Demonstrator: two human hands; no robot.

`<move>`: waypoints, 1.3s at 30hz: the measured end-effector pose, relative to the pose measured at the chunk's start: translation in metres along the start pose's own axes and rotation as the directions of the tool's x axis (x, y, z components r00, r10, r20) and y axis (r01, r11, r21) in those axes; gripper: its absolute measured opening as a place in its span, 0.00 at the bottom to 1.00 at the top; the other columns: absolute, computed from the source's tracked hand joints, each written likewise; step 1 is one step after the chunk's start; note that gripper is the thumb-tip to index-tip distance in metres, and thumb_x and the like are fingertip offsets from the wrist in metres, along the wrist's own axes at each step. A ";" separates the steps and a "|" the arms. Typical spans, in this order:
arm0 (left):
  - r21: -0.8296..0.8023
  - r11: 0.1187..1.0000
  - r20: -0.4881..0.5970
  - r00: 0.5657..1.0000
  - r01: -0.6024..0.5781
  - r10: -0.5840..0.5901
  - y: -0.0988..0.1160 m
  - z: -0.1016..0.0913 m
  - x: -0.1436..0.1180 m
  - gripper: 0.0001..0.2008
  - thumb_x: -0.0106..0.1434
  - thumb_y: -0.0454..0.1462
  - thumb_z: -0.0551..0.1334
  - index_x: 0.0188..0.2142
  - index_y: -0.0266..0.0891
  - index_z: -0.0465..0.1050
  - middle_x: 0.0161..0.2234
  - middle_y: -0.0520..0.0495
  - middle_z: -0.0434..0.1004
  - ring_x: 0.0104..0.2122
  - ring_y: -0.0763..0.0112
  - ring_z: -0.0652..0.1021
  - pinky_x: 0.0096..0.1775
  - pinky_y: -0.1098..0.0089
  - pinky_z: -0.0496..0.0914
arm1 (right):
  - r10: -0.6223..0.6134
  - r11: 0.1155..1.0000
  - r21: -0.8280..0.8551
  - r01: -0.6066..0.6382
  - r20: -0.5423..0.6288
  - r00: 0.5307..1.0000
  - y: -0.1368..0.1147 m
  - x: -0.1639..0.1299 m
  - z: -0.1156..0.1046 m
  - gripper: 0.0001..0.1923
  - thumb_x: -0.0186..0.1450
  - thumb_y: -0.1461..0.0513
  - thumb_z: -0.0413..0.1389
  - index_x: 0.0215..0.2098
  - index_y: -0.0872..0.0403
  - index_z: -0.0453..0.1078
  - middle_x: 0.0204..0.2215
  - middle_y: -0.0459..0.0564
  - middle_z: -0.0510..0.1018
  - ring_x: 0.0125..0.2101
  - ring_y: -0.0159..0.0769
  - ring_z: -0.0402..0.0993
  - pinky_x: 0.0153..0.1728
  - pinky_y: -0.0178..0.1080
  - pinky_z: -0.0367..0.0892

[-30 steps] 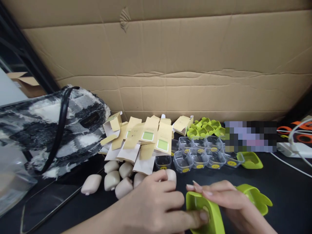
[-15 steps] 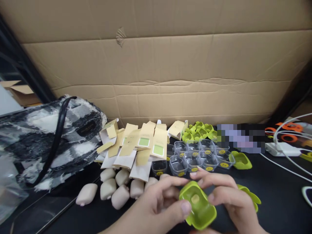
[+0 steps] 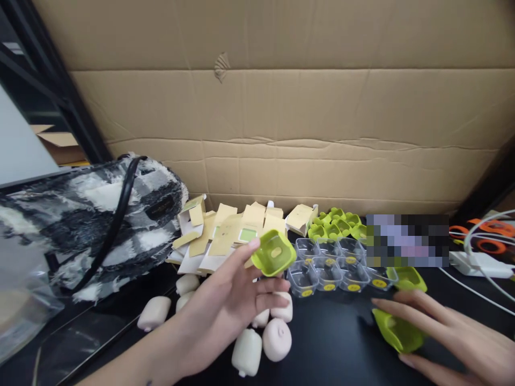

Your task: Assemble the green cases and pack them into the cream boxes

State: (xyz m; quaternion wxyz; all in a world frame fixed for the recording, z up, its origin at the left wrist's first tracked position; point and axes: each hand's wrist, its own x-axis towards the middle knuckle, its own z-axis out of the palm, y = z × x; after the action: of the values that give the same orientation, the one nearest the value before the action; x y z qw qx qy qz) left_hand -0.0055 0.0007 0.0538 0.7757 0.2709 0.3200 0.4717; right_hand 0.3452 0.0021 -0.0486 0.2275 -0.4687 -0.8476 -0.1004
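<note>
My left hand (image 3: 237, 292) pinches a small lime-green cup (image 3: 276, 253) by its edge. The cup's hollow side faces me and shows an oval spot inside. At the lower right, my right hand (image 3: 450, 327) has its fingers wrapped around another green cup (image 3: 396, 329) on the black table. Below and beside my left hand lie several cream, barrel-shaped pieces with small nubs, one of them a rounded piece (image 3: 277, 339). Rows of clear plastic cups (image 3: 330, 273) with yellow stickers stand between the hands. Behind my right fingers sits one more green cup (image 3: 410, 277).
Opened cardboard boxes (image 3: 221, 236) are heaped at the back, near a cluster of green cups (image 3: 336, 222). A black-and-white frayed bag (image 3: 96, 214) is at left. White cables and an adapter (image 3: 480, 264) lie at right, by orange-handled scissors (image 3: 491, 244). A cardboard wall (image 3: 281, 107) closes the back.
My hands have parted. The left moved up and left with a green cup, while the right let go of it and moved right onto the green cup on the table. The view shifted slightly.
</note>
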 end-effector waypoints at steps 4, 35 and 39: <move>-0.067 0.995 -0.123 0.990 -0.070 0.061 0.001 0.001 0.000 0.09 0.69 0.34 0.55 0.40 0.34 0.74 0.39 0.43 0.80 0.36 0.68 0.81 0.44 0.69 0.77 | -0.205 0.974 -0.098 0.203 -0.008 0.979 -0.020 0.029 -0.009 0.22 0.67 0.56 0.52 0.58 0.51 0.67 0.41 0.55 0.80 0.34 0.41 0.84 0.30 0.36 0.80; 0.480 0.819 0.086 0.946 -0.314 0.312 -0.031 0.001 -0.007 0.10 0.57 0.42 0.70 0.35 0.42 0.75 0.25 0.56 0.71 0.20 0.79 0.69 0.24 0.77 0.65 | -0.404 0.835 0.392 0.387 -0.042 0.914 -0.126 0.081 -0.003 0.13 0.58 0.67 0.62 0.39 0.51 0.65 0.34 0.44 0.80 0.32 0.31 0.78 0.34 0.29 0.74; 0.403 0.861 0.055 0.948 -0.309 0.314 -0.046 -0.003 0.002 0.16 0.56 0.46 0.71 0.37 0.39 0.72 0.22 0.57 0.71 0.17 0.81 0.67 0.21 0.79 0.63 | -0.139 0.703 0.709 0.059 0.055 0.989 -0.104 0.083 -0.035 0.22 0.54 0.72 0.58 0.39 0.45 0.57 0.41 0.41 0.75 0.37 0.28 0.78 0.38 0.29 0.75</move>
State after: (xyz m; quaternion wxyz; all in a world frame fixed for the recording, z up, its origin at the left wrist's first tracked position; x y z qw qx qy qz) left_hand 0.0185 -0.0157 0.0186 0.6137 0.4711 0.3681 0.5156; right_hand 0.2297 -0.0053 0.0268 0.3391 -0.3047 -0.8562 0.2430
